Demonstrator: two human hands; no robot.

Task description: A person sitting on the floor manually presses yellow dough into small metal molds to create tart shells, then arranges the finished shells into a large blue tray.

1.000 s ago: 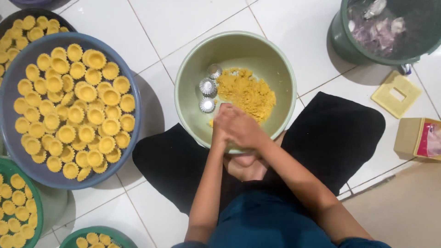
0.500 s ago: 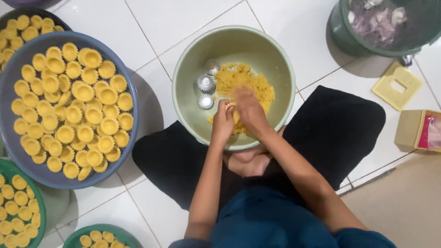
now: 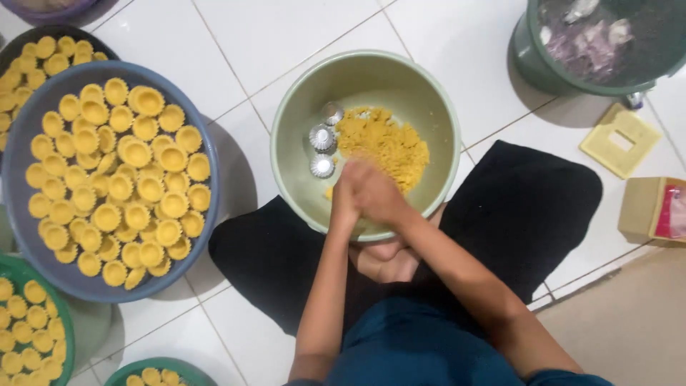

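A pale green bowl (image 3: 429, 100) sits on the tiled floor in front of me, holding a heap of yellow crumbly dough (image 3: 386, 143) and three small fluted metal tart moulds (image 3: 321, 138) at its left side. My left hand (image 3: 344, 202) and my right hand (image 3: 377, 191) are pressed together over the near part of the bowl, beside the dough. What lies between the palms is hidden. My crossed legs in black cloth (image 3: 529, 207) lie under and around the bowl.
A big blue tray (image 3: 18, 146) of several yellow tart shells (image 3: 121, 179) lies at the left, with more trays of shells (image 3: 28, 336) around it. A dark green bucket (image 3: 543, 61), a yellow square lid (image 3: 620, 140) and a cardboard box (image 3: 647, 209) are at the right.
My hands moved from apart, with the right reaching into the dough, back together over the near side of the bowl.
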